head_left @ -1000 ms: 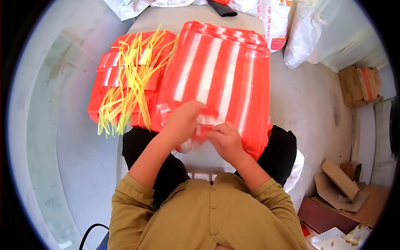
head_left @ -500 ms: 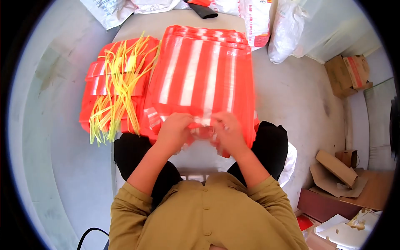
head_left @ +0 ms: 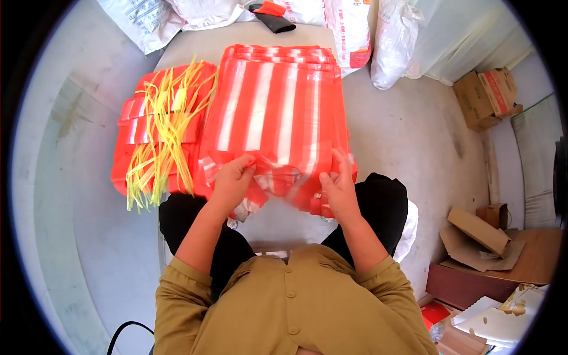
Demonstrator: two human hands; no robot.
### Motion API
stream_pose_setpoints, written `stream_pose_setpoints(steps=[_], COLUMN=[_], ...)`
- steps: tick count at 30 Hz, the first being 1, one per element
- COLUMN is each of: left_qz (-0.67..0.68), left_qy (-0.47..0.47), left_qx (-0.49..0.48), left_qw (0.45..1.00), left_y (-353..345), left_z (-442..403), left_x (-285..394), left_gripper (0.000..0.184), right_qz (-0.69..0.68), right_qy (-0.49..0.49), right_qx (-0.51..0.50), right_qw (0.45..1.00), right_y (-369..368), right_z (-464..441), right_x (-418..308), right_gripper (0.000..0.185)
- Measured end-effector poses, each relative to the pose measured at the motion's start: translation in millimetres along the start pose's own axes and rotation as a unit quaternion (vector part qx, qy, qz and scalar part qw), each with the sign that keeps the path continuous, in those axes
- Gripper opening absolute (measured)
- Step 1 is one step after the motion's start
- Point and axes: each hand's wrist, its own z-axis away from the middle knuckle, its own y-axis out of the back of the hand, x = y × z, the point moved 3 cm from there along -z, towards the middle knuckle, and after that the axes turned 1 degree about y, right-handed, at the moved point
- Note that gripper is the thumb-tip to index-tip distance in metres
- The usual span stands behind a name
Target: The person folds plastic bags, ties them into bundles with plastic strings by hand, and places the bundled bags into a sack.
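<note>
A thick stack of red-and-white striped plastic bags (head_left: 272,106) lies before me, its near edge by my knees. My left hand (head_left: 232,182) is closed, pinching the crumpled near edge of the top bag between thumb and fingers. At the right of that same edge, my right hand (head_left: 339,188) grips the plastic with its thumb on top. Between the hands the film is loose and creased, partly see-through. To the left sits a second red pile (head_left: 124,157) with yellow plastic strips (head_left: 168,127) draped over it.
White printed sacks (head_left: 349,29) and a dark sleeve-like item (head_left: 275,22) are at the far edge. A cardboard box (head_left: 482,100) stands on the floor at the right. Nearer right, flattened cardboard (head_left: 479,242) rests on a brown box (head_left: 467,284).
My hands have moved apart, the right one to the right and the left one to the left. The bag's near edge is spread wider between them. The view has shifted slightly.
</note>
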Motion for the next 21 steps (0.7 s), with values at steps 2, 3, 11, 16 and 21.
stream_pose_setpoints(steps=[2,3,11,16,21], left_qz=[-0.044,-0.078,-0.202,-0.218,-0.246], left_qy=[-0.040,-0.067,-0.211,-0.237,-0.266], left_qx=[0.006,0.009,-0.013,-0.012,-0.001], left_qw=[0.998,0.995,0.956,0.947,0.932], left_y=[0,1,-8,-11,-13], left_z=[4,7,16,16,20], left_x=[4,8,-1,0,-3], left_gripper=[0.019,0.020,0.033,0.030,0.024], right_qz=[0.015,0.014,-0.092,-0.066,0.128], right_qy=[0.021,0.021,-0.103,-0.094,0.062], right_qx=[-0.022,-0.035,-0.133,-0.143,-0.164], right_qw=[0.999,0.999,0.981,0.983,0.976], right_y=[-3,-4,34,16,1], right_z=[8,16,54,40,2], right_x=[-2,-8,25,1,-2], right_gripper=[0.059,0.057,0.029,0.028,0.020])
